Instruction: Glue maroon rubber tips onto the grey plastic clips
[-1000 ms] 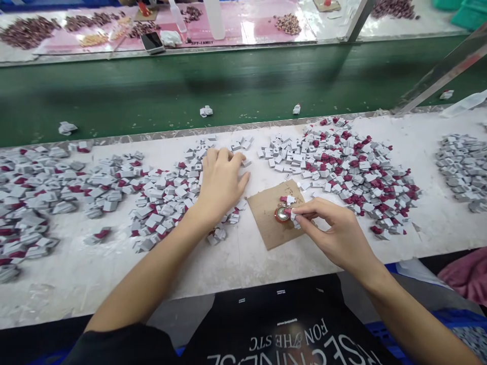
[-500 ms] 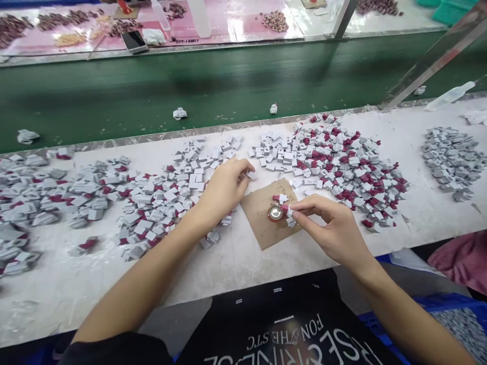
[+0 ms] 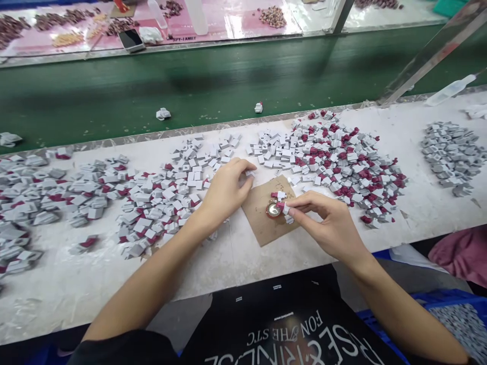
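My right hand [image 3: 329, 220] pinches a small maroon and grey plastic piece [image 3: 282, 206] between thumb and forefinger. The piece is over the edge of a small round dish [image 3: 273, 209] with a shiny inside, which stands on a brown cardboard square [image 3: 262, 230]. Another maroon and white piece [image 3: 279, 194] lies on the cardboard just behind the dish. My left hand [image 3: 228, 190] is closed at the cardboard's left corner, with a small light grey piece [image 3: 250, 174] showing at its fingertips. Most of that piece is hidden by the fingers.
Heaps of grey and maroon pieces lie left [image 3: 163, 203] and right [image 3: 342, 157] of the cardboard. A grey pile [image 3: 452, 154] and a plastic bottle [image 3: 451, 91] are far right. Beyond runs a green belt [image 3: 213, 76] carrying a few pieces. A metal post [image 3: 426, 56] slants at right.
Pieces on the green belt have shifted left. My right hand has moved the maroon and grey piece slightly left, nearer the dish. My left hand has hardly moved.
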Motion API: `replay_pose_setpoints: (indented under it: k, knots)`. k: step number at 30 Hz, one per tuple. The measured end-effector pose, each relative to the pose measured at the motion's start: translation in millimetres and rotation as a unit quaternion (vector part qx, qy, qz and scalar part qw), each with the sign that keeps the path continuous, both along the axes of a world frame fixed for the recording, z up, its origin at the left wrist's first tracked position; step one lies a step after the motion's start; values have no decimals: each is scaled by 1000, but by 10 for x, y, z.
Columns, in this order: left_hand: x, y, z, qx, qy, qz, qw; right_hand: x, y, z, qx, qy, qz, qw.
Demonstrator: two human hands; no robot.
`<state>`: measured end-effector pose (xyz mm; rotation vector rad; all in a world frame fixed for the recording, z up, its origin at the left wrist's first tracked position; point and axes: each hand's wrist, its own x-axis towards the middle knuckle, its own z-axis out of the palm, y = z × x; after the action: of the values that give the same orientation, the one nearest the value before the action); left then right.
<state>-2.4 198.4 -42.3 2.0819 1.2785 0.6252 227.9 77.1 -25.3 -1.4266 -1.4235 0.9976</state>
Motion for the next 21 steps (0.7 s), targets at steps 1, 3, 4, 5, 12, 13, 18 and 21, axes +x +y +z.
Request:
replay_pose_setpoints:
  k: [1, 3, 4, 5, 12, 13, 18, 21]
  knots:
    - [13, -6, 25, -11, -50, -4, 999, 17, 25, -1, -5, 37, -18, 999]
    - [46, -28, 95, -60, -162, -8, 985, 53, 93, -13, -13, 118, -58, 991]
    - [67, -43, 137, -93, -209, -8, 973, 70, 132, -21, -16, 158, -74, 985]
    - [89, -60, 181, -128, -245, -8, 961, 82, 171, -29, -19, 198, -84, 976]
    - [242, -162, 347, -262, -332, -14, 906, 39, 299, 18, -13, 319, -83, 944]
    - [259, -172, 345, -268, -340, -17, 901, 22, 298, 31, -9, 319, -81, 944]
    - [303, -203, 343, -306, -360, -31, 881, -30, 289, 34, 2, 304, -63, 951]
    - [313, -201, 366, -313, -359, -36, 878, -20, 285, -1, 4, 282, -65, 957]
